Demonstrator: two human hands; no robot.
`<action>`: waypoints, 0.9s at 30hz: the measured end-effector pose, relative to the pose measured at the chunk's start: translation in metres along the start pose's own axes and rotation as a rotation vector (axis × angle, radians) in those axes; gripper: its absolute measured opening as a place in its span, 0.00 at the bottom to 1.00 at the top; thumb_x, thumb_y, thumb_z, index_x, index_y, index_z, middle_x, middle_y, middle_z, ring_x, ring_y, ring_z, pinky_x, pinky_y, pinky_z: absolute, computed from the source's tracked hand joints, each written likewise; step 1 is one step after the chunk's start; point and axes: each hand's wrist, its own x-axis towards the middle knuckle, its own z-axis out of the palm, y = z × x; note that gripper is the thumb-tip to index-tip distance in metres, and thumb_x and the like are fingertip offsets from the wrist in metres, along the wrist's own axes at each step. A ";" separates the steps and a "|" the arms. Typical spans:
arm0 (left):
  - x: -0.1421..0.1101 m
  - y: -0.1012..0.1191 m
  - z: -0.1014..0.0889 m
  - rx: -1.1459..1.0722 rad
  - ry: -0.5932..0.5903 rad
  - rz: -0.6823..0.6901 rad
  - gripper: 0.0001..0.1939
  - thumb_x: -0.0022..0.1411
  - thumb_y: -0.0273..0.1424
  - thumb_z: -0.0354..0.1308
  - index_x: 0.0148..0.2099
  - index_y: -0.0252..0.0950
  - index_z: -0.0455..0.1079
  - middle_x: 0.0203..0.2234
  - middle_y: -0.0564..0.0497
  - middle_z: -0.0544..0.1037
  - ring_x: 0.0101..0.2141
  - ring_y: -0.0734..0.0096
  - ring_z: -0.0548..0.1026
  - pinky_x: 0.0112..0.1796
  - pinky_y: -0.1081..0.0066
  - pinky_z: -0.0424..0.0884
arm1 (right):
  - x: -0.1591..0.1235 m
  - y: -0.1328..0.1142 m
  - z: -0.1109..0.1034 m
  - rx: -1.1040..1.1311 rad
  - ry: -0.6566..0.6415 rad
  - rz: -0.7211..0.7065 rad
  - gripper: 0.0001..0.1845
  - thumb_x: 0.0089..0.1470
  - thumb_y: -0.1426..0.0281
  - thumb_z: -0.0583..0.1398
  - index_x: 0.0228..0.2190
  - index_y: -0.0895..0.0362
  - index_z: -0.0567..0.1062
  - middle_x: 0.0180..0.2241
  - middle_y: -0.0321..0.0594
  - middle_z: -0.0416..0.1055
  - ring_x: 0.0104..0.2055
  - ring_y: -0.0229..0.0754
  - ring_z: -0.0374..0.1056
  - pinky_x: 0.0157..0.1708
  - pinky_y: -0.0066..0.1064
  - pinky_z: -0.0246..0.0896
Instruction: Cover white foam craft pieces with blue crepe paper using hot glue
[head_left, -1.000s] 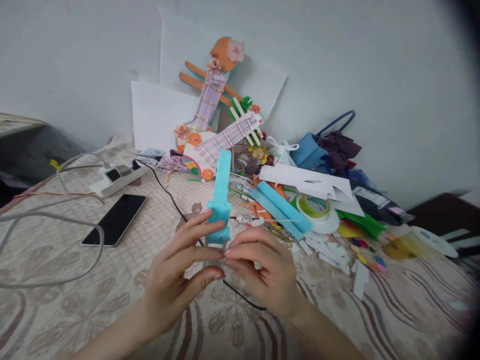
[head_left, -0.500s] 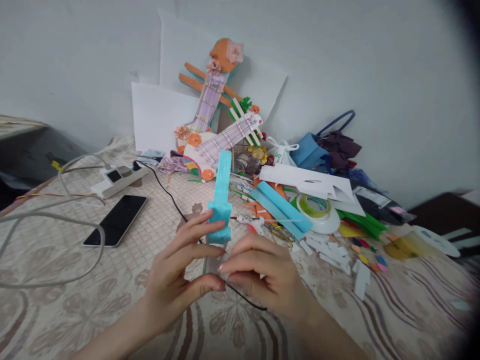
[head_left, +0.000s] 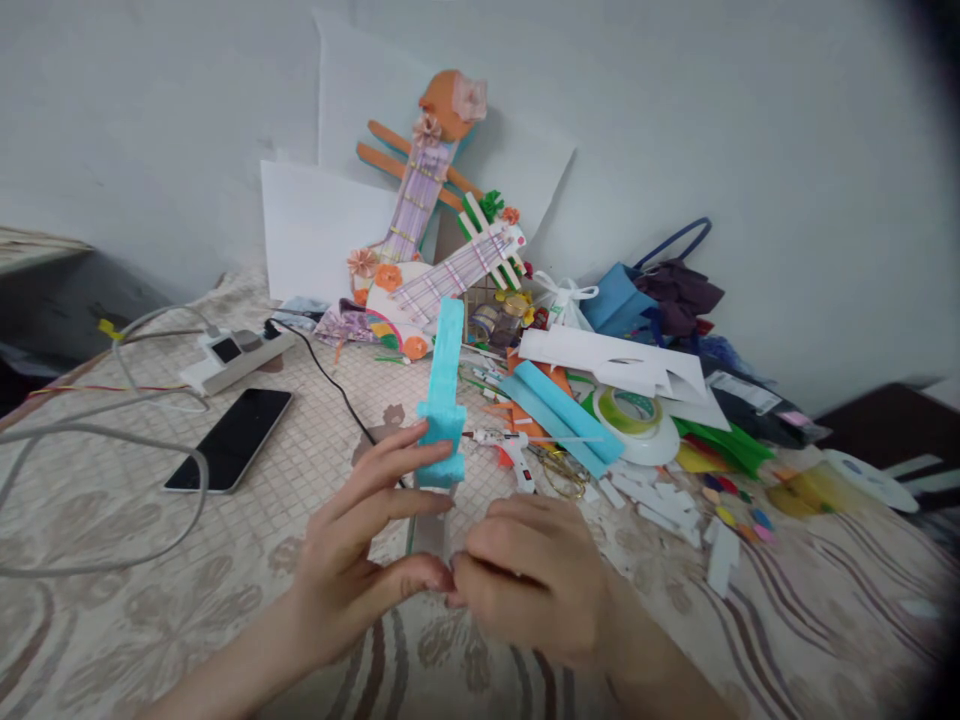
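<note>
A craft piece [head_left: 442, 440] has a long neck covered in bright blue paper and a wider block below it. Its lower end is pale and uncovered. My left hand [head_left: 367, 540] grips this piece from the left, two fingertips across the blue block and the thumb at the bottom end. At that bottom end, close by my left thumb, my right hand [head_left: 532, 580] is closed, its fingertips pinched together. What lies between those fingertips is hidden. A white glue gun [head_left: 514, 455] lies just beyond my right hand.
At the back stand two decorated paper instruments [head_left: 424, 200]. To the right are blue paper [head_left: 566, 420], a tape roll [head_left: 630, 410], white scraps [head_left: 667, 510] and coloured discs [head_left: 726, 518]. On the left lie a phone [head_left: 231, 440], a power strip [head_left: 236, 365] and a cable [head_left: 202, 500].
My right hand has moved down along the piece to its bottom end and turned, fingers curling closed. More of the glue gun shows. My left hand stays nearly still.
</note>
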 end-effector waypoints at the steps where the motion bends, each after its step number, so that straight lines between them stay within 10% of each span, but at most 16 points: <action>1: 0.000 0.000 0.000 -0.011 0.003 -0.005 0.18 0.60 0.43 0.62 0.48 0.39 0.73 0.55 0.43 0.75 0.63 0.53 0.64 0.60 0.53 0.65 | -0.001 0.003 -0.003 0.048 0.001 0.012 0.11 0.64 0.75 0.56 0.29 0.56 0.72 0.25 0.33 0.69 0.25 0.34 0.63 0.25 0.28 0.55; 6: 0.000 -0.003 -0.001 -0.047 0.038 -0.018 0.20 0.57 0.46 0.64 0.48 0.40 0.73 0.53 0.44 0.76 0.62 0.51 0.65 0.60 0.49 0.63 | 0.000 0.006 -0.010 0.252 0.037 0.195 0.12 0.68 0.72 0.52 0.36 0.56 0.74 0.32 0.37 0.72 0.33 0.34 0.69 0.32 0.25 0.64; 17: -0.002 -0.008 0.001 -0.103 0.013 0.025 0.31 0.51 0.47 0.66 0.54 0.38 0.70 0.55 0.42 0.73 0.63 0.53 0.63 0.63 0.53 0.60 | 0.002 0.000 0.006 0.150 -0.016 0.141 0.13 0.68 0.70 0.52 0.37 0.58 0.76 0.33 0.38 0.72 0.34 0.36 0.69 0.33 0.26 0.65; 22: -0.002 -0.009 0.001 -0.107 0.015 0.015 0.31 0.52 0.47 0.67 0.55 0.39 0.69 0.55 0.43 0.73 0.64 0.54 0.62 0.63 0.53 0.59 | 0.001 0.002 -0.005 0.416 0.185 0.267 0.10 0.66 0.70 0.55 0.37 0.58 0.76 0.34 0.38 0.71 0.37 0.35 0.70 0.38 0.26 0.67; 27: -0.002 -0.010 0.001 -0.082 0.024 0.010 0.31 0.51 0.48 0.66 0.54 0.39 0.70 0.54 0.43 0.75 0.63 0.53 0.63 0.62 0.53 0.61 | 0.005 0.003 -0.001 0.557 0.038 0.321 0.11 0.64 0.65 0.59 0.36 0.58 0.79 0.32 0.38 0.72 0.33 0.35 0.70 0.32 0.25 0.67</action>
